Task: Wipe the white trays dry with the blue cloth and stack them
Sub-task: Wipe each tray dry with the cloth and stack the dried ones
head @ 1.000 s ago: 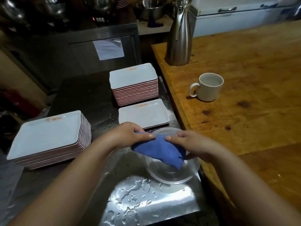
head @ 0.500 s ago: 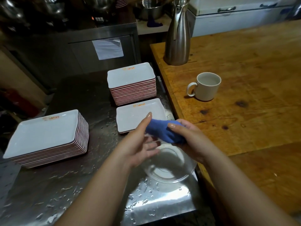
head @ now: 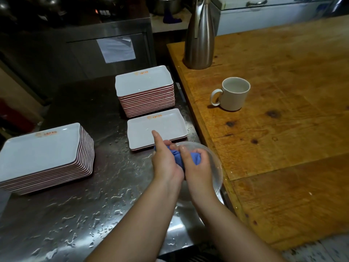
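Both hands meet over a clear, shallow round bowl (head: 213,167) that sits at the right edge of the wet stainless-steel bench (head: 79,208), hard against the raised wooden counter (head: 283,129). The right hand (head: 196,163) has its fingers curled tight round the bunched blue cloth (head: 195,157), and the left hand (head: 166,159) grips the other end of it, thumb sticking up and the remaining fingers wrapped round the fabric; the two hands press together as if wringing the cloth into the bowl. This looks like a preparing step between trays rather than wiping itself: squeezing water out so the cloth will dry properly. Just beyond the hands, toward the bench's far right, a low pile of white rectangular trays with red-striped rims (head: 156,127) lies flat, its top tray carrying what look like a few water drops, with a taller stack of white trays (head: 145,89) just behind it. A third, larger stack of white trays (head: 43,154) stands at the left edge of the bench. Which pile counts as finished cannot be told. The next move probably calls for shaking the cloth open, freeing one hand to steady or lift the top tray of the low pile, and sweeping the cloth across its face and rim. The bench is puddled, so a dried tray set back on bare metal would get wet underneath. A beige ceramic mug (head: 232,93) and a tall steel jug (head: 200,35) stand on the wooden counter, well apart from the work.
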